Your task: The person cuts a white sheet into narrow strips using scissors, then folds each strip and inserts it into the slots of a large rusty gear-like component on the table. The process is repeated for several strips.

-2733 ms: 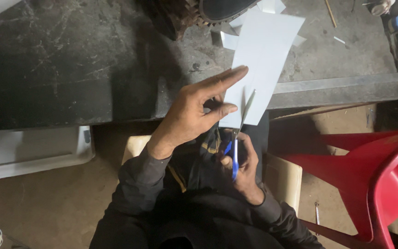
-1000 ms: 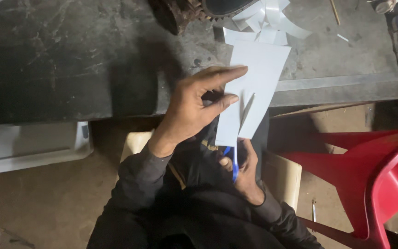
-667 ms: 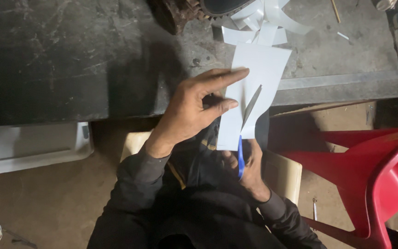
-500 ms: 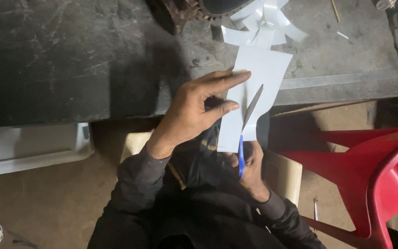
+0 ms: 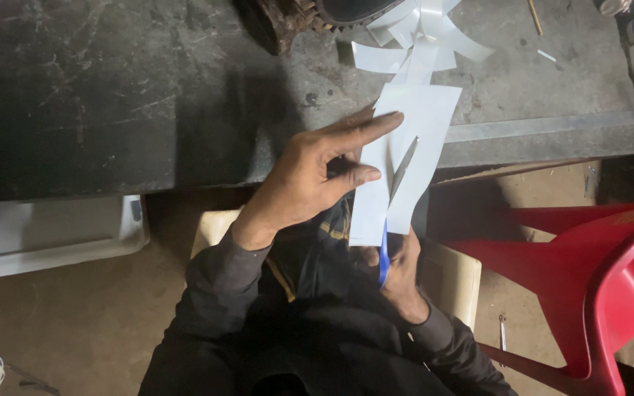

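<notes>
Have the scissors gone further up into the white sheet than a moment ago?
Yes. The scissors have cut further up the white sheet, toward the grey slab edge.

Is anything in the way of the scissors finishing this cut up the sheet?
Nothing visible. The scissors in the right hand sit partway up the white sheet; the left hand grips the sheet's left side, clear of the blades.

Left hand [image 5: 310, 183] pinches white sheet [image 5: 420, 139] at its left edge, forefinger stretched across it. Right hand [image 5: 401, 271], below the sheet, grips blue-handled scissors [image 5: 394, 205]; blades lie partway up the sheet in a cut from the bottom edge. Cut white strips [image 5: 420, 37] lie on dark bench [image 5: 97, 95] just beyond. Red chair [image 5: 596, 271] at right.
</notes>
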